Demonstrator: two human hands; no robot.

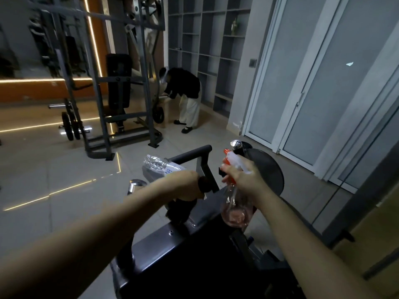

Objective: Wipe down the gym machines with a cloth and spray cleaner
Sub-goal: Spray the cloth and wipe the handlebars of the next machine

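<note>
**One machine in hand, the rest of the gym to go**

Both tools are at the black handlebar [190, 153] of the near machine [194, 244], so I judge the task to be in its early or middle stretch rather than near its end.

The dark cloth [180, 210] is bunched just below the handlebar, against the upright that carries it. The left hand [185, 186] has its fingers curled round the cloth and presses it to the frame. Just right of the handlebar, the right hand [239, 180] is wrapped round the neck of the spray bottle [236, 212], with a finger at the orange trigger and the nozzle aimed toward the bar. Pinkish cleaner shows low in the clear bottle, so some liquid remains.

No wet sheen or streaks can be made out on the dim black frame, so which parts of it are already wiped cannot be told. A clear plastic bottle [159, 167] lies just left of the handlebar and would need lifting to clean beneath it.

Well beyond the handlebar stands a tall grey weight machine [121, 100], and beside that another person [185, 93] bends over further equipment. Those machines look to be the work left.
</note>
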